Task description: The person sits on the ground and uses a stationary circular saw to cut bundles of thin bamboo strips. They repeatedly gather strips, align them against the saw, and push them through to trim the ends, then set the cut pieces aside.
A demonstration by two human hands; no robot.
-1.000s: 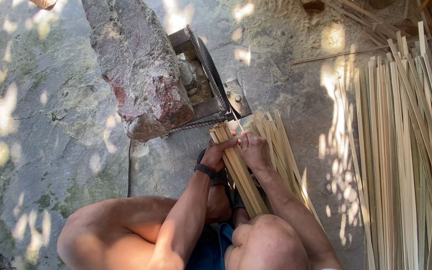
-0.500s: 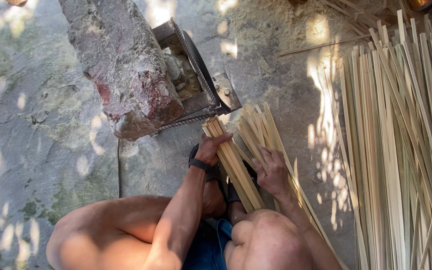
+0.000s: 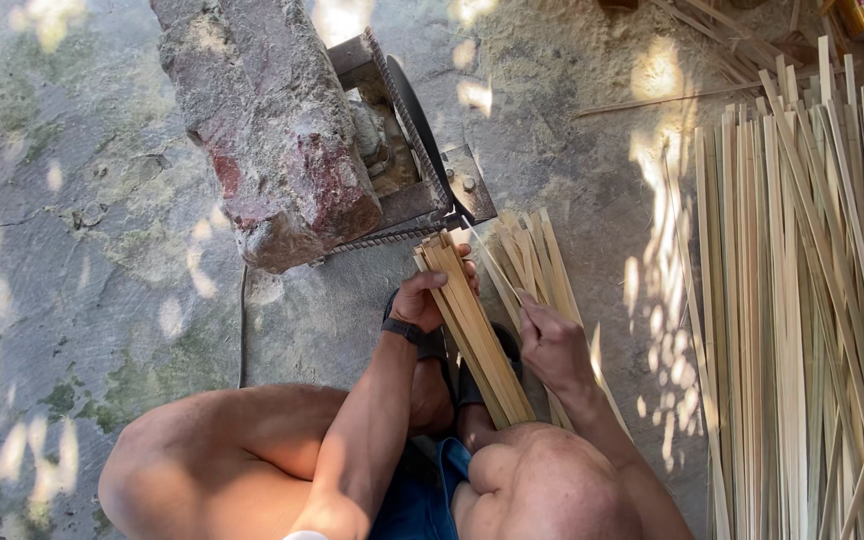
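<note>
- The left hand (image 3: 430,298) is wrapped around a bundle (image 3: 472,330) of flat bamboo strips, fingers closed over its upper part, so the strips stay stacked as one pack.
- The bundle runs slantwise from the person's knees up toward the cutter (image 3: 422,140); its top end lies just below the machine's metal plate, nearly touching it, which looks like a way to keep the strip ends square against it.
- The right hand (image 3: 552,345) rests loosely curled, just right of the bundle, on a second lot of loose strips (image 3: 537,265) fanned on the floor (image 3: 92,250); whether it pinches one strip or only touches them cannot be told.
- The loose strips lie right of the bundle and below the cutter's plate, within easy reach of that hand, probably so single strips can be picked out without shifting the body.
- A rough stone block (image 3: 272,130) sits on the cutter's left part, apparently as a weight to keep it from moving.
- A cable (image 3: 243,330) runs down the floor from under the block.
- Far right of the cutter, a large pile of long strips (image 3: 812,300) lies roughly parallel, well apart from the hands.
- The person squats, knees either side of the bundle's lower end.
</note>
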